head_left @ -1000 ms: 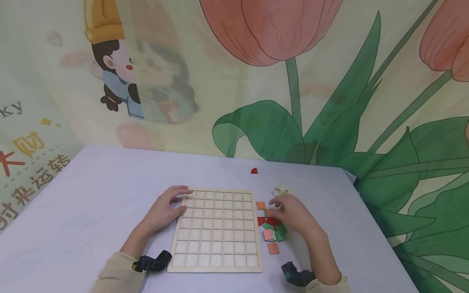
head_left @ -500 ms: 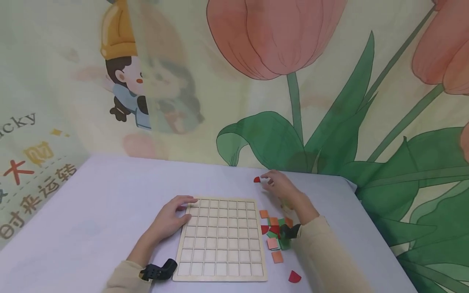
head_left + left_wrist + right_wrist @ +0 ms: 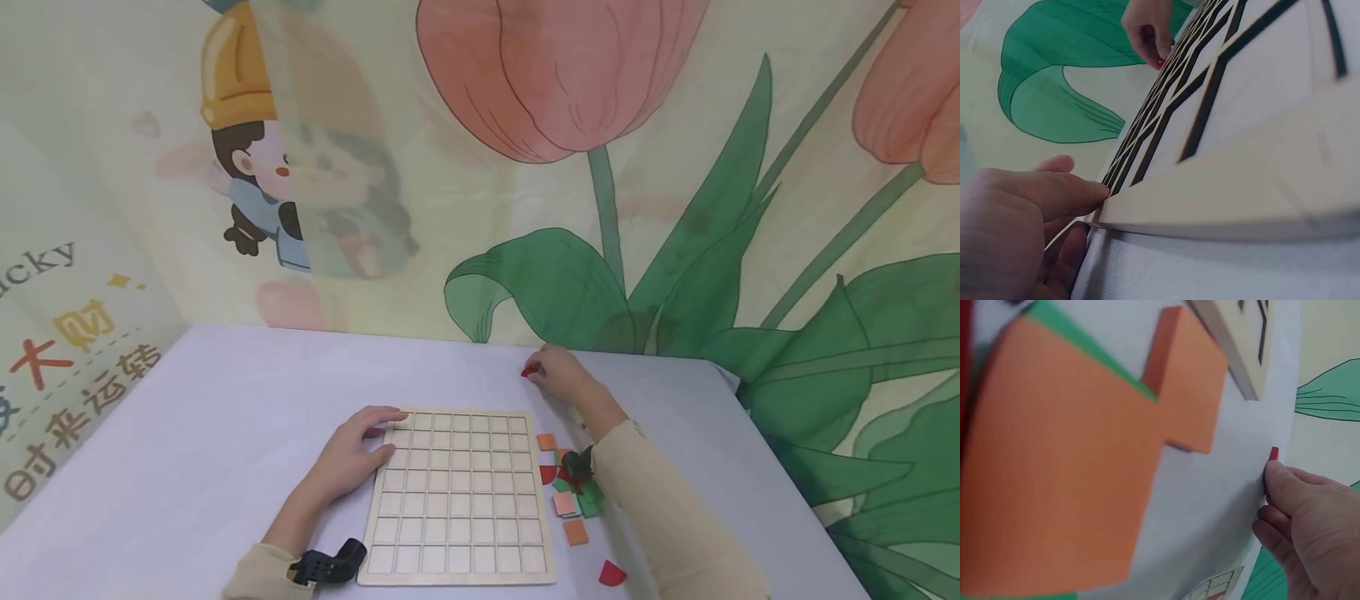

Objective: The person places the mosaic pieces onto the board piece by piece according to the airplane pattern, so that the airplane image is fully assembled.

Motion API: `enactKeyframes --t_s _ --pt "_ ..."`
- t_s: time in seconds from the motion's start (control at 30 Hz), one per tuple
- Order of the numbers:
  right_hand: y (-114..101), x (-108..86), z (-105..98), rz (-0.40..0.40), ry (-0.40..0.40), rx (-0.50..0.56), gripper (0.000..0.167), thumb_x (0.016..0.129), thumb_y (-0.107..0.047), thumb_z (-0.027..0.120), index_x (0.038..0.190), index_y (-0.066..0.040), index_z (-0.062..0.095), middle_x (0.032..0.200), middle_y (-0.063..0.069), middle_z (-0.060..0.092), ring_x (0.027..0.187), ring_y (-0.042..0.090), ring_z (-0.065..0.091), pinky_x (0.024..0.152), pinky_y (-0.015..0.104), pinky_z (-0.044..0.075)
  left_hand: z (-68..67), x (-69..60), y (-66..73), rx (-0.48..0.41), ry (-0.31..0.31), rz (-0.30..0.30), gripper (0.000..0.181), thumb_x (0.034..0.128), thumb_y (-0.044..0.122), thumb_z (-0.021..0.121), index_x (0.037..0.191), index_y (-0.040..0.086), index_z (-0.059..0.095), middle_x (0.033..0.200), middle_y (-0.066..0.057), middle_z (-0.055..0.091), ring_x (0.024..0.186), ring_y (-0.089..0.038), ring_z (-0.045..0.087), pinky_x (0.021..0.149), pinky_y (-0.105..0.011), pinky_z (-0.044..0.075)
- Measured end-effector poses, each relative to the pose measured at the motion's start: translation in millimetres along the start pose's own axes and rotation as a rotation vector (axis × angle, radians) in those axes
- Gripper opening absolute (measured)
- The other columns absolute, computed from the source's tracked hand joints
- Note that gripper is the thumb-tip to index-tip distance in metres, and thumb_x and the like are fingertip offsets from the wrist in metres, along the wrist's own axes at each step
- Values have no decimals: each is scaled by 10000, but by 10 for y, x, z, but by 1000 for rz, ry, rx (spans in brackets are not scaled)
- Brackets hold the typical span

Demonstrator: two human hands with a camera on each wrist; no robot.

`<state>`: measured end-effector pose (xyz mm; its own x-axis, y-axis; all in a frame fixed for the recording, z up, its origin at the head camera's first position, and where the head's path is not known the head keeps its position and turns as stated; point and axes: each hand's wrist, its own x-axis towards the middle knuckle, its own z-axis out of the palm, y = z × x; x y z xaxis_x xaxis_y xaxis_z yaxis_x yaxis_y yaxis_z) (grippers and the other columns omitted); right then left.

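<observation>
In the head view, my right hand (image 3: 561,373) pinches a red quarter-circle tile (image 3: 528,372) near the table's far edge. The right wrist view shows the red tile (image 3: 1274,454) on edge between thumb and fingers. My left hand (image 3: 352,454) rests at the upper left corner of a pale wooden grid board (image 3: 457,578), thumb and index finger apart on its edge. In the left wrist view a digit of the left hand (image 3: 1007,215) touches the board's rim (image 3: 1222,187), with other fingers beside the edge.
Right of the board lies a loose pile of orange, green and red tiles, including a pink tile (image 3: 565,504) and an orange tile (image 3: 576,532). A separate red quarter-circle (image 3: 612,573) lies nearer the front. Beneath the right forearm is a partly hidden patterned card (image 3: 1216,587).
My right hand has moved from the pile to the far red tile and now pinches it. Another red quarter-circle has appeared near the front right. The left hand stays on the board.
</observation>
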<state>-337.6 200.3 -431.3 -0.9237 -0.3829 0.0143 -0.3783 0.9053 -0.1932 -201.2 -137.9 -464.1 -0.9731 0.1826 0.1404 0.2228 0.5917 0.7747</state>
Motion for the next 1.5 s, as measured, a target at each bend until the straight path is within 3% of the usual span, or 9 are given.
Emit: enactKeyframes --t_s 0.13,0.3,0.4,0.57,0.77,0.93,1.13,1.5 --pt "33 -32 24 59 -10 33 210 881 -176 668 1051 -51 679 933 70 651 873 184 585 801 333 523 24 1 -24 8 -2 4 434 828 26 640 1234 176 606 1331 -40 551 1234 -272 523 1019 -436 446" --pt "85 -185 -22 144 -7 187 225 884 -242 668 1046 -89 695 969 42 670 913 177 583 826 344 521 59 1 -30 3 -10 5 435 825 47 643 1241 164 599 1334 -43 549 1233 -275 524 1016 -441 448" --pt "5 -367 -94 100 -2 261 208 876 -232 679 1030 -96 709 983 27 684 925 170 596 835 338 530 59 11 -31 6 -13 8 437 822 41 645 1239 164 601 1330 -45 553 1214 -279 537 1007 -444 453" --pt "-271 -741 -92 5 -15 320 197 867 -214 688 1027 -101 703 933 -12 661 835 115 588 743 253 539 13 52 -30 16 -10 32 439 823 13 638 1238 152 605 1321 -65 559 1208 -295 538 1001 -449 455" --pt "-551 -1038 35 -67 -12 285 238 848 -239 711 1037 -95 693 877 -41 626 742 63 558 596 166 487 -32 57 -22 15 -14 21 432 830 16 634 1242 143 603 1331 -84 552 1217 -313 529 1009 -459 448" --pt "-680 -1149 95 -91 -26 264 196 842 -194 716 1016 -109 686 866 -47 579 725 66 521 585 166 468 -52 43 -31 22 -17 0 428 842 34 629 1251 154 597 1343 -92 543 1196 -329 540 1006 -478 440" --pt "-766 -1177 140 -32 -2 244 160 816 -182 743 971 -160 710 850 -61 558 721 72 491 611 167 459 -62 24 -53 34 -16 -4 431 841 53 629 1260 145 589 1336 -99 549 1184 -330 547 1001 -483 441" --pt "-870 -1182 210 186 35 225 201 721 -260 810 851 -165 690 743 -80 580 692 73 505 620 191 449 -25 5 -18 28 -30 10 430 843 48 634 1261 139 593 1319 -98 564 1188 -326 539 1006 -482 435"
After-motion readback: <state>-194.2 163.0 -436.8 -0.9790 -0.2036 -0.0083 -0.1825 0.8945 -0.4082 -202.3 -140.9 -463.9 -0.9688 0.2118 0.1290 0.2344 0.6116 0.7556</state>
